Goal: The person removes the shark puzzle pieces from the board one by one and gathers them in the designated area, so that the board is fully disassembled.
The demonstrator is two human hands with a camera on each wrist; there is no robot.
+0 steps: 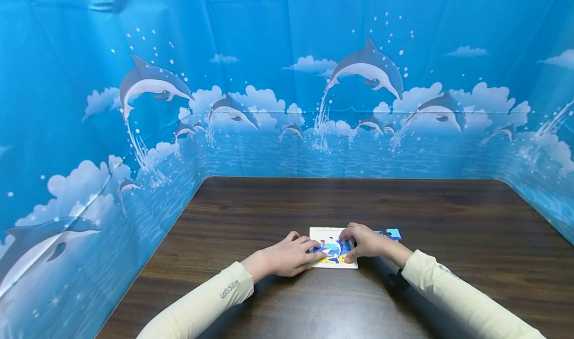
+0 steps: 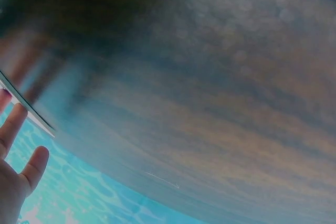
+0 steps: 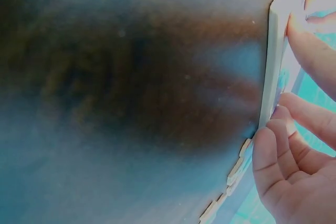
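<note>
A small jigsaw puzzle in a white tray lies flat on the table, its picture pieces in blue, yellow and white. My left hand rests at the tray's left side, fingers extended onto the pieces. Over the right side is my right hand, thumb and index finger set apart and touching the picture. In the right wrist view the tray's edge shows beside that hand's bent fingers. Whether a piece sits between them is unclear. Just right of the tray lie loose puzzle pieces, partly behind the right hand.
The dark wooden table extends around the puzzle on all sides. A blue curtain printed with dolphins hangs along its back and sides. A dark band is at the right wrist.
</note>
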